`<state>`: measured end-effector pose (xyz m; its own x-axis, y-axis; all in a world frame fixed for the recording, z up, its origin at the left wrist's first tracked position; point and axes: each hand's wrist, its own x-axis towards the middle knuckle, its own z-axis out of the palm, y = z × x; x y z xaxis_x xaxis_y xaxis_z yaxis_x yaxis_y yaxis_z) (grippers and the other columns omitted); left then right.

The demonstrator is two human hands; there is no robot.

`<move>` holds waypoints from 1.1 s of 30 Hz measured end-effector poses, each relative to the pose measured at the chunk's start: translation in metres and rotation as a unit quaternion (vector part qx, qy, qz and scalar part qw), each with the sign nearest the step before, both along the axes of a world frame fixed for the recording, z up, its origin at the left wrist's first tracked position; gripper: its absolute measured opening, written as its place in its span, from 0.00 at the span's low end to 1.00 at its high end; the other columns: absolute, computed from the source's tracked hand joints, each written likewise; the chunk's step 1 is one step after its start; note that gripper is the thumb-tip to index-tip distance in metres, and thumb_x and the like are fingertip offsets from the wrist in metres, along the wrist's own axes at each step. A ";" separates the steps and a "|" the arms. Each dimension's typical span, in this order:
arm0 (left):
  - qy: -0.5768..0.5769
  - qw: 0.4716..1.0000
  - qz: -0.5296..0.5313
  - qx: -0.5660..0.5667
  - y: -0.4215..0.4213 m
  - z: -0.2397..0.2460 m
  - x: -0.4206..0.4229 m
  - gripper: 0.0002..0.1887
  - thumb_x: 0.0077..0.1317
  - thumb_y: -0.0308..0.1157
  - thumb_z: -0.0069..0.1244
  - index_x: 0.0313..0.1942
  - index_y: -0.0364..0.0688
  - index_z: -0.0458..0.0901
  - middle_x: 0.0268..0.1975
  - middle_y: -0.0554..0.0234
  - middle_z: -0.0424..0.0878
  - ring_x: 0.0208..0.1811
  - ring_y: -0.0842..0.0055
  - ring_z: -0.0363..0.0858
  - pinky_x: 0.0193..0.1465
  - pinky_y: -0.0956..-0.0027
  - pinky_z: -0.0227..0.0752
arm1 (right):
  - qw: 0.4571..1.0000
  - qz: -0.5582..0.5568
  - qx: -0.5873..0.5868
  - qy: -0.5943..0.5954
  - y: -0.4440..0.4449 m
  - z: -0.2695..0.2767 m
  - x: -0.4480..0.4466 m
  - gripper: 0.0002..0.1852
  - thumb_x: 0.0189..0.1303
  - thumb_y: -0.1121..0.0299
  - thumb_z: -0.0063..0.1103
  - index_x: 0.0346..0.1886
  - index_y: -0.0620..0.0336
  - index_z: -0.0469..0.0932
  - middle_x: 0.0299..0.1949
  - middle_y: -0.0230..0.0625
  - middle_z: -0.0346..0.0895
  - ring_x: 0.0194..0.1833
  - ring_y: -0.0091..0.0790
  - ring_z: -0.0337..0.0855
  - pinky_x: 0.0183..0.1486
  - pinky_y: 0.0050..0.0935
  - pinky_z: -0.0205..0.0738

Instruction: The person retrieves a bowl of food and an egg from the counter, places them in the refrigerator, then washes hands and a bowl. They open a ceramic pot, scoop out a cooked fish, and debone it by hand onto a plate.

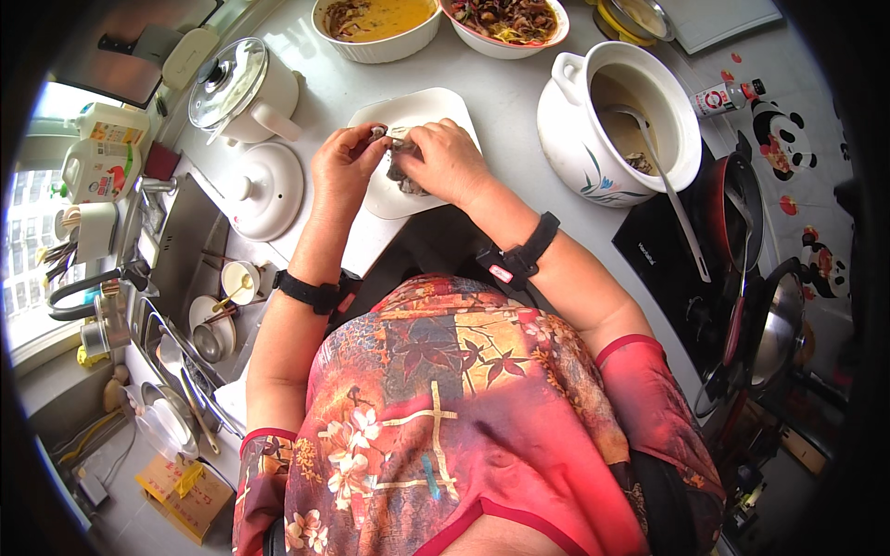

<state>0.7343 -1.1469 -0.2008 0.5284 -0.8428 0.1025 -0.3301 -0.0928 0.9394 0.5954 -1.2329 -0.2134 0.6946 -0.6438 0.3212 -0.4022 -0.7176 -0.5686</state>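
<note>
Both hands meet above a white squarish plate (pixel 455 111) on the countertop. Between the thumb and fingers of my left hand (pixel 345 161) is a small greyish morsel (pixel 377 132). My right hand (pixel 448 161) grips a pale and dark grey piece of food (pixel 399 135), apparently cooked meat; its fingers hide part of it. More grey food pieces (pixel 407 182) lie on the plate below, partly covered by the right hand. To the right stands a white ceramic stockpot (pixel 567 149), uncovered, with a metal ladle (pixel 664 170) leaning in its cloudy broth.
A ceramic lid (pixel 268 198) and a glass-lidded pot (pixel 281 90) stand left. Two food-filled bowls (pixel 379 52) (pixel 507 50) sit at the back. Right are a black cooktop (pixel 653 250) and a frying pan (pixel 723 208). Dishes crowd the sink (pixel 182 250) at left.
</note>
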 end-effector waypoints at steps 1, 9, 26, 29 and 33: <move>0.008 1.000 0.000 -0.005 0.000 0.000 -0.001 0.11 0.58 0.25 0.61 0.41 0.33 0.85 0.35 0.65 0.82 0.36 0.82 0.81 0.41 0.78 0.76 | 1.000 -0.006 -0.011 0.007 0.002 0.002 0.000 0.12 0.52 0.60 0.61 0.23 0.59 0.79 0.26 0.37 0.79 0.36 0.44 0.78 0.45 0.42 0.70; -0.061 0.998 -0.021 -0.013 -0.001 0.006 -0.008 0.12 0.56 0.26 0.63 0.41 0.35 0.85 0.36 0.61 0.84 0.36 0.78 0.84 0.41 0.76 0.78 | 0.989 0.008 -0.136 0.063 0.001 0.006 0.006 0.08 0.47 0.62 0.64 0.24 0.56 0.79 0.26 0.33 0.80 0.36 0.38 0.78 0.44 0.37 0.67; -0.047 0.999 -0.017 0.003 0.017 0.001 -0.001 0.12 0.59 0.25 0.59 0.45 0.39 0.85 0.35 0.65 0.81 0.35 0.83 0.78 0.41 0.78 0.73 | 1.000 -0.014 -0.018 0.018 -0.011 -0.010 -0.007 0.05 0.49 0.67 0.56 0.21 0.54 0.77 0.21 0.32 0.77 0.32 0.43 0.77 0.42 0.40 0.68; -0.051 0.998 -0.009 0.018 0.023 -0.002 0.002 0.13 0.61 0.24 0.58 0.47 0.40 0.84 0.35 0.66 0.80 0.36 0.83 0.78 0.42 0.78 0.72 | 0.999 -0.006 -0.005 0.042 -0.011 -0.010 -0.013 0.04 0.50 0.66 0.56 0.26 0.53 0.78 0.24 0.31 0.78 0.34 0.42 0.77 0.43 0.40 0.67; -0.041 0.999 0.004 0.015 0.027 -0.009 0.002 0.14 0.61 0.24 0.57 0.48 0.40 0.84 0.35 0.66 0.80 0.36 0.83 0.78 0.42 0.78 0.72 | 1.000 -0.007 0.004 0.023 -0.009 -0.003 -0.015 0.08 0.52 0.65 0.59 0.36 0.51 0.78 0.34 0.30 0.79 0.42 0.40 0.77 0.48 0.40 0.66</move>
